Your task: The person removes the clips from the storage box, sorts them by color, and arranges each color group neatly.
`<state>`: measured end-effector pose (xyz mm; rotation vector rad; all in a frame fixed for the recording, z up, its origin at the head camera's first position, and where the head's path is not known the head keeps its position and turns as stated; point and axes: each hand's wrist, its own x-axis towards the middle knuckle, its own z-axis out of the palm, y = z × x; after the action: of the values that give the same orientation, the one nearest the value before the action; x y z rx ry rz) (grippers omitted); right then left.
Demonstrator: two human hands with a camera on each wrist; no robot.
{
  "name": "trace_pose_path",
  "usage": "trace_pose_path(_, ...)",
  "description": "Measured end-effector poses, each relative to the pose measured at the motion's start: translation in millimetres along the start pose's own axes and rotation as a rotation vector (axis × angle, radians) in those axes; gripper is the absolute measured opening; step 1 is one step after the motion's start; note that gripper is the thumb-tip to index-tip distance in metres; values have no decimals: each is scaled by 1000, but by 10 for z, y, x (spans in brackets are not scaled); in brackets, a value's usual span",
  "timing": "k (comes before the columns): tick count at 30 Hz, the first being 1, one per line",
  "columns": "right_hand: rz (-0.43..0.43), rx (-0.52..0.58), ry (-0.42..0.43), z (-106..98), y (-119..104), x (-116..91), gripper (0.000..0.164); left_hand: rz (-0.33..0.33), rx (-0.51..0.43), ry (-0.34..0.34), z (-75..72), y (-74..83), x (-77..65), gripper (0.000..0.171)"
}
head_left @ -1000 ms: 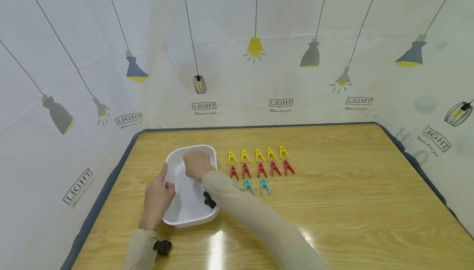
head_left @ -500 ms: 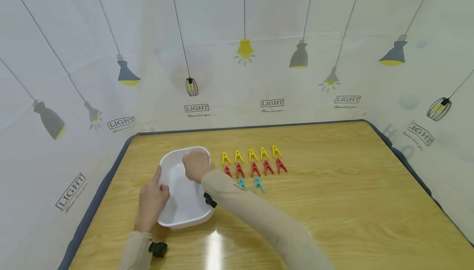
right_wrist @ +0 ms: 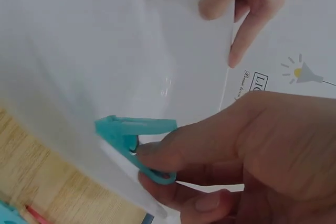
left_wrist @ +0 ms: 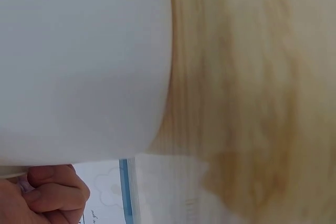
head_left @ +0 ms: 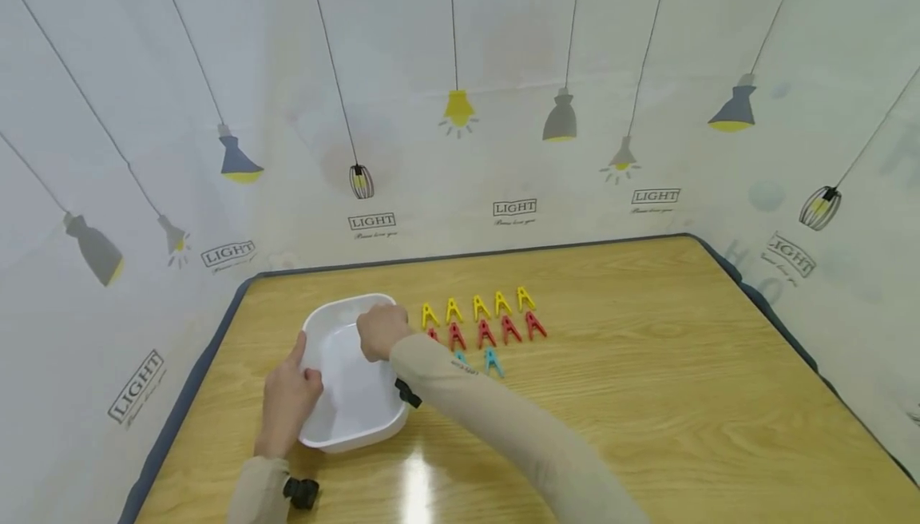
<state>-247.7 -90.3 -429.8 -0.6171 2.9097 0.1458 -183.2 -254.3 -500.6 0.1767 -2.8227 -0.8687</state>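
Observation:
My left hand (head_left: pixel 291 396) holds the left rim of a white plastic tray (head_left: pixel 352 392), its thumb on the inner side. In the right wrist view, the same hand (right_wrist: pixel 254 3) shows at the top right. My right hand (head_left: pixel 382 332) is at the tray's right side, near the far corner. Between its thumb and fingers it pinches a teal clothespin (right_wrist: pixel 139 125) at the tray's wall; whether the clothespin's tips grip the rim I cannot tell. The head view hides this clothespin behind the hand. Curled fingers (left_wrist: pixel 55 195) show below the tray's outer wall in the left wrist view.
Right of the tray lie rows of clothespins: yellow ones (head_left: pixel 480 307) at the back, red ones (head_left: pixel 485 334) in the middle, blue ones (head_left: pixel 493 363) in front, partly hidden by my right sleeve. A lamp-printed cloth (head_left: pixel 618 109) stands around the wooden table (head_left: pixel 647 364).
The head view has turned, so tray, hands and clothespins appear farther left. Both hands keep nearly the same places at the tray.

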Motion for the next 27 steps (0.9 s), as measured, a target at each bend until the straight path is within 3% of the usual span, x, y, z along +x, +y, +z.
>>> trace_pose_path(7, -35, 144, 35, -24, 112, 4, 12, -18, 7, -9, -11, -1, -28, 70)
trace_pose_path(12, -55, 269, 113, -25, 217, -17, 15, -29, 6, -19, -5, 6, -15, 70)
trace_pose_path(20, -113, 558, 283, 36, 358, -58, 10, -31, 9, -6, 15, 7, -15, 70)
trace_pose_path(27, -126, 691, 380, 75, 419, -92, 9, -41, 13, -7, -7, 56, -30, 69)
